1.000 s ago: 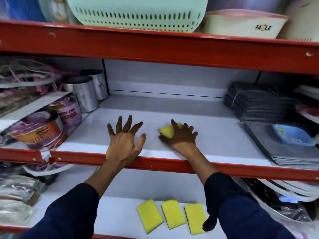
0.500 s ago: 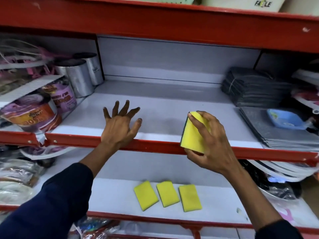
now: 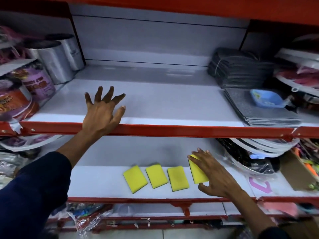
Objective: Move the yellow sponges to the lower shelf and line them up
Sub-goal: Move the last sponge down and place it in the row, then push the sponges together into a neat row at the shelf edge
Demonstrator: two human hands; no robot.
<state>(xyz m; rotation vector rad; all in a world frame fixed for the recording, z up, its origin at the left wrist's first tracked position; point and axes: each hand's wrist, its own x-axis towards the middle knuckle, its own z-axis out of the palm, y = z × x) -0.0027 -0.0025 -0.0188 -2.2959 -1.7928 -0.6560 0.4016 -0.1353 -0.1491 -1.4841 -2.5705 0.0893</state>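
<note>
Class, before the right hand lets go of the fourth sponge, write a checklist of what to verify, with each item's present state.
1. Fourth sponge over the lower shelf: ok.
2. Fourth sponge lying flat: cannot tell, right hand covers it.
3. Clear of the third sponge: ok.
4. Row evenly angled: not ok, leftmost sponge is turned more.
5. Upper shelf free of yellow sponges: ok.
6. Left hand clear of the row: ok.

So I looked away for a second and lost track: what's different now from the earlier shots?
The right hand lifted the last sponge off the upper shelf, carried it down and is now pressing it onto the lower shelf, at the right end of the row. It has not let go. The other three sponges lie as before, and the left hand stays spread on the upper shelf's edge.
</note>
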